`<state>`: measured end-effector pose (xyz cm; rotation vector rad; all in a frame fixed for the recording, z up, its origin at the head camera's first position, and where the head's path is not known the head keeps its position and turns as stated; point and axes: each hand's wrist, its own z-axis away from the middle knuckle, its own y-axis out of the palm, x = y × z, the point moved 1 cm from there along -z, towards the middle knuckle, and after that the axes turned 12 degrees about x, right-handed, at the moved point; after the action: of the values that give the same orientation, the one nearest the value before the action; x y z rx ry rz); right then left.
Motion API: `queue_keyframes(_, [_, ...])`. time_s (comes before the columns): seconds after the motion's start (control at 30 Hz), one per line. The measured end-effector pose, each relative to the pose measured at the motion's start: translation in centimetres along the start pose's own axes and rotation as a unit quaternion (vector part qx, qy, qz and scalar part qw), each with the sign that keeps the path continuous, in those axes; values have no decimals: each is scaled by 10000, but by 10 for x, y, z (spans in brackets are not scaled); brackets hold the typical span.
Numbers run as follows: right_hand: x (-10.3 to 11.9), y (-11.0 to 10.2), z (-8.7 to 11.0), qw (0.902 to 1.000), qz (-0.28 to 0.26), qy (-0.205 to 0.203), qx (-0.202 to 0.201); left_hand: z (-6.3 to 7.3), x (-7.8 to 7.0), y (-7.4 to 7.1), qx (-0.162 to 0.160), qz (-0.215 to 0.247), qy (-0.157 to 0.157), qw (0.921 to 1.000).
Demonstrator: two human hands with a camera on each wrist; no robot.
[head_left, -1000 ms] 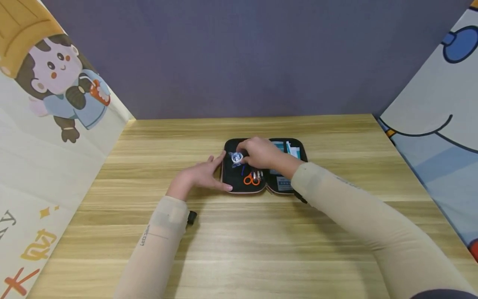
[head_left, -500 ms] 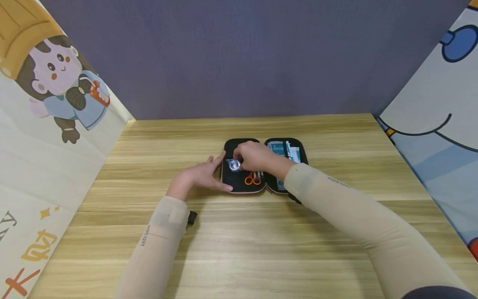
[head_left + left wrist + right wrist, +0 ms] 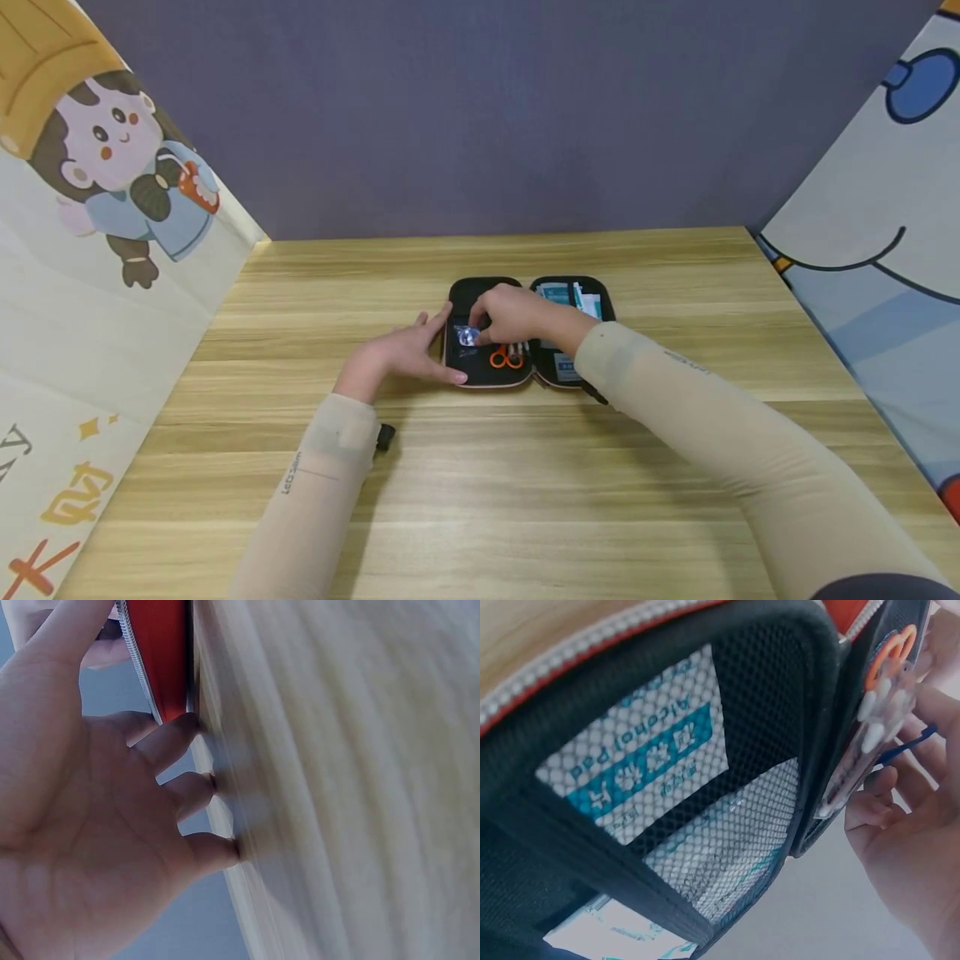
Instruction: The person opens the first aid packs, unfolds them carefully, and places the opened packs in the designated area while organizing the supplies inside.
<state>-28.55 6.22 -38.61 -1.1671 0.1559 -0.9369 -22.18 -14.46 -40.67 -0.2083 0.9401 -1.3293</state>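
Observation:
A black zip case (image 3: 480, 371) lies unfolded on the table, its red outer side (image 3: 161, 652) showing in the left wrist view. My left hand (image 3: 405, 354) rests against its left edge, thumb and fingers spread. Over the left half, my right hand (image 3: 513, 315) pinches a small round item in clear crinkled wrap (image 3: 467, 336) between thumb and fingers. Orange-handled scissors (image 3: 506, 357) sit just below that hand, beside a clear pack of white-tipped swabs (image 3: 874, 727). A blue strip (image 3: 907, 746) shows at my right fingers in the right wrist view; what it belongs to is hidden.
In the case's right half, a mesh pocket holds an alcohol pad packet (image 3: 649, 750) and other packets (image 3: 727, 847). The wood-grain table (image 3: 480, 492) runs back to a dark wall (image 3: 480, 117). Printed panels stand at both sides.
My right hand has shifted slightly left and toward me, bringing the wrapped item lower over the left half of the case. The left hand has stayed in place.

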Motion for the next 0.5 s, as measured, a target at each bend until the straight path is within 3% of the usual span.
queue_keyframes(0.27, [3, -1, -6, 9997, -168, -137, 142, 2, 2, 0, 15, 8, -26, 10000])
queue_keyframes(0.5, [2, -4, -4, 9969, -137, -471, 623, 1, 0, 1, -6, 21, 2, 10000])
